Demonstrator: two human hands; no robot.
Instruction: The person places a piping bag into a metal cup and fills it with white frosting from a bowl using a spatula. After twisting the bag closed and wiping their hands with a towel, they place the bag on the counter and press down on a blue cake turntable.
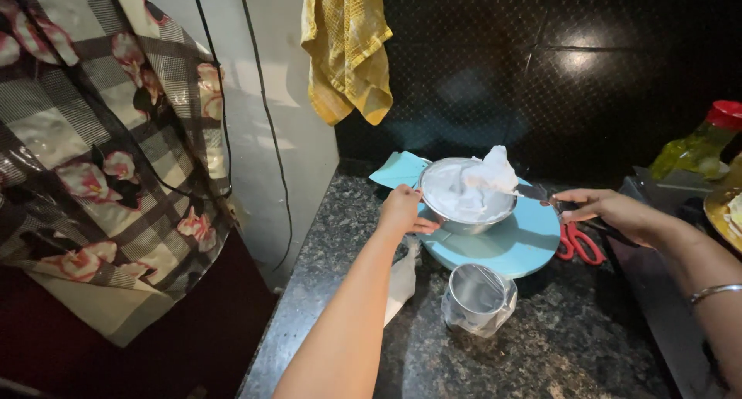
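The steel bowl [466, 202] of white cream sits on the blue turntable [510, 244]. The left hand [402, 210] pinches the bowl's near-left rim. The right hand [610, 211], closed around a spatula [525, 189], lies right of the bowl, blade pointing leftward into the cream.

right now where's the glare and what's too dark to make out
Head view: glare on the glossy black wall and the steel bowl rim; soft daylight on the white wall; lower left corner too dark to read; both hands, left and right, evenly lit.
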